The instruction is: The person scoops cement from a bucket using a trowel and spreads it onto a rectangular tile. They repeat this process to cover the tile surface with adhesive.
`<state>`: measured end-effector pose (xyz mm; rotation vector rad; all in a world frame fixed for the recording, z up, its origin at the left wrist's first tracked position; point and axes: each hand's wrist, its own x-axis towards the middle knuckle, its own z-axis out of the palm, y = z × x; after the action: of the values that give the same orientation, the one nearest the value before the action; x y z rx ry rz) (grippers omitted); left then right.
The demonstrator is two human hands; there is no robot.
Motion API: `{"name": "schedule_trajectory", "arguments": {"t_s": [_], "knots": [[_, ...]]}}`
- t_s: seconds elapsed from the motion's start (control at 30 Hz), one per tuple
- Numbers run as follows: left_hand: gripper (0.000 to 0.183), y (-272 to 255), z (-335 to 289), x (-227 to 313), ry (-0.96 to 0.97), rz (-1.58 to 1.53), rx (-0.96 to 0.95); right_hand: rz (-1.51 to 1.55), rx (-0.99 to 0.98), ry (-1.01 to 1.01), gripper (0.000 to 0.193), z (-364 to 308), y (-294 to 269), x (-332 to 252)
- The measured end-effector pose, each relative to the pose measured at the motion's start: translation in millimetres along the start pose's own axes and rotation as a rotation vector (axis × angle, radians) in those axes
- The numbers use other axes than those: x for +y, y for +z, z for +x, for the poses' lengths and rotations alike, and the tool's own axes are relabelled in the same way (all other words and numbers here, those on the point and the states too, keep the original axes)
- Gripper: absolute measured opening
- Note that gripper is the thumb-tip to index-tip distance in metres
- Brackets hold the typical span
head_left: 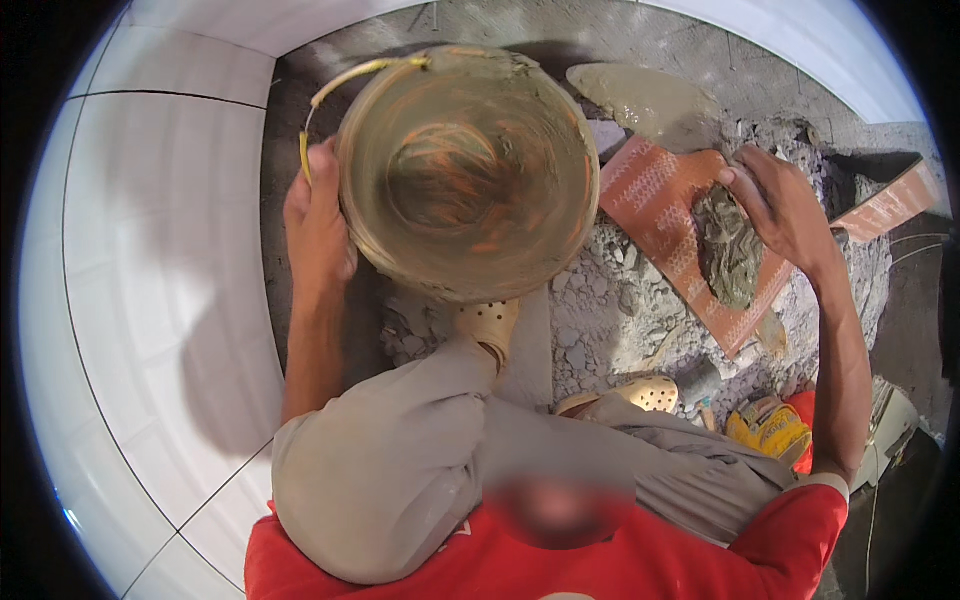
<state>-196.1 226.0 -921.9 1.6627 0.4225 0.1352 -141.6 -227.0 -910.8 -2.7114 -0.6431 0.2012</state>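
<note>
My left hand (318, 215) is closed on the left side of a round bucket (365, 240), thumb up by its rim. The bucket tilts so its inside faces me, smeared with grey-green mortar over orange streaks. A wire handle with a yellow sleeve (345, 82) loops at its upper left. On the right, my right hand (785, 205) grips the upper edge of a reddish-brown piece of tile (650, 190), its patterned back facing up. A lump of wet grey mortar (727, 250) lies on the tile, right beside my thumb. My other fingertips are partly hidden.
White wall tiles (160, 250) rise at the left. Broken rubble (620, 290) covers the floor under the tile piece. A wet mortar patch (640, 95) lies beyond, a tile strip (890, 203) at far right. Yellow packaging (770, 430) sits near my tan clogs (645, 393).
</note>
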Motion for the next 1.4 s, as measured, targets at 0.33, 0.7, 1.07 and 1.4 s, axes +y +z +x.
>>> {"name": "schedule_trajectory", "arguments": {"t_s": [0.33,0.7,1.07,1.4], "knots": [[0.063,31.1,33.5,8.6,0.068,0.111,-0.053,-0.209,-0.089,0.004,0.035,4.5,-1.2,-7.8],[0.063,46.4,22.0,12.4,0.106,0.195,0.024,-0.032,-0.639,-0.003,0.033,-13.0,-1.8,-54.5],[0.069,35.0,28.6,7.5,0.086,0.211,0.028,-0.068,-0.201,-0.038,0.042,2.8,2.0,-15.4],[0.057,46.4,14.0,3.3,0.112,0.040,0.128,0.451,-0.791,0.209,0.044,-51.0,29.4,-73.5]]}}
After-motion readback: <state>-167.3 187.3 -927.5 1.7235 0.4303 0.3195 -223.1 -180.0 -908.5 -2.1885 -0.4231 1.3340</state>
